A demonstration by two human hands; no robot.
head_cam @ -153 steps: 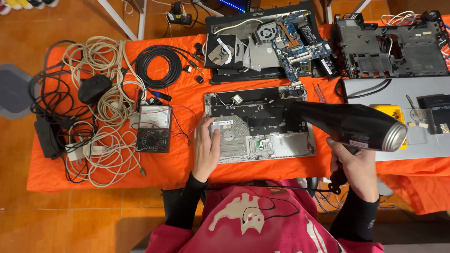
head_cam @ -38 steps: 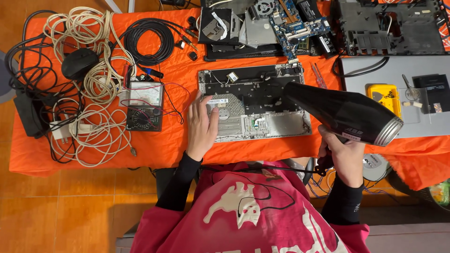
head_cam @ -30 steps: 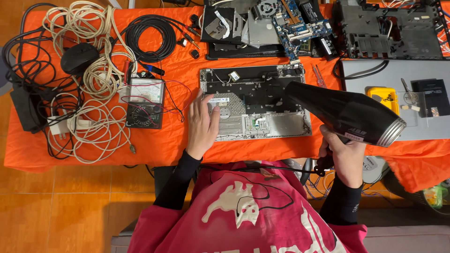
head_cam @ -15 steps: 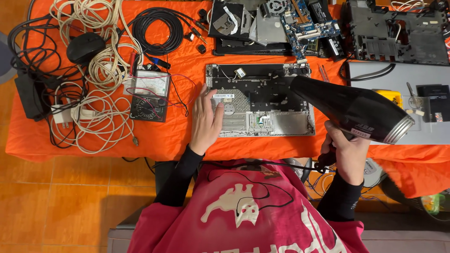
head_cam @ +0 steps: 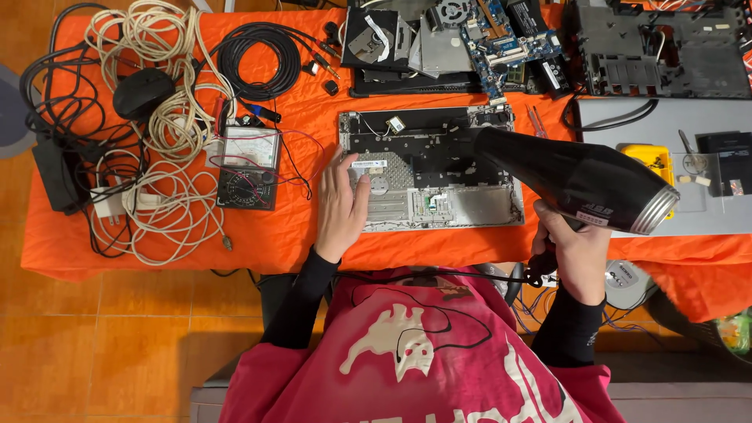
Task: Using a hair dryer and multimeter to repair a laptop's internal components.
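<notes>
My left hand lies flat on the left end of an opened laptop base that sits on the orange cloth. Fingers are spread and hold nothing. My right hand grips the handle of a black hair dryer. The dryer's nozzle points left over the middle of the laptop base, and its silver rear end points right. Its cord runs down past my lap.
An analogue multimeter lies left of the laptop base amid white cables and black cables. Circuit boards and drive parts lie behind. A grey laptop lid with a yellow box sits right.
The view has shifted, so the table now sits higher and more to the right. Left hand stays on the laptop base, and the dryer stays aimed at it.
</notes>
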